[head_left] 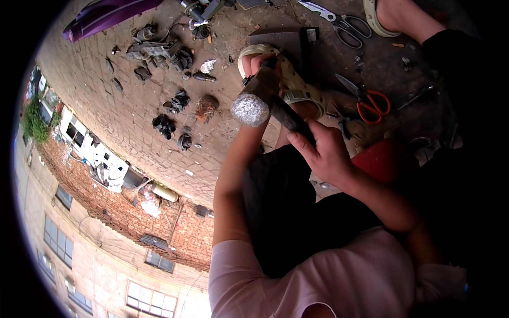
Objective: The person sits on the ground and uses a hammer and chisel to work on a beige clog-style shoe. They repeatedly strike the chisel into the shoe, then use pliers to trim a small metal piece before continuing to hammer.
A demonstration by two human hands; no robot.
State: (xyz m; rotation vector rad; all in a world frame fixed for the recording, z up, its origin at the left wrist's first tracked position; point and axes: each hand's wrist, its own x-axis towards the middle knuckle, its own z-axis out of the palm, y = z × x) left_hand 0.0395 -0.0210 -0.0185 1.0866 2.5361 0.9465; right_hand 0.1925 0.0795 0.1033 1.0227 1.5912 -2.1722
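Note:
My right hand [330, 153] is closed round the dark handle of a hammer [251, 109]. The hammer's heavy head is raised toward the view, its worn, silvery striking face showing. Behind that head, my left hand [255, 62] reaches down near a cream clog [291, 77] on my foot. Its fingers are bent and partly covered by the hammer, so what they grip cannot be made out. Just beyond lies a dark block [275, 38]. Right of my right hand are pliers [343, 126] and orange-handled scissors [374, 105].
Larger scissors [347, 26] with dark handles lie at the far right, near my other clog [373, 21]. Several dark metal scrap parts [154, 52] and a rusty copper-coloured piece [205, 108] are scattered over the brick paving. A purple object [111, 16] stands far left.

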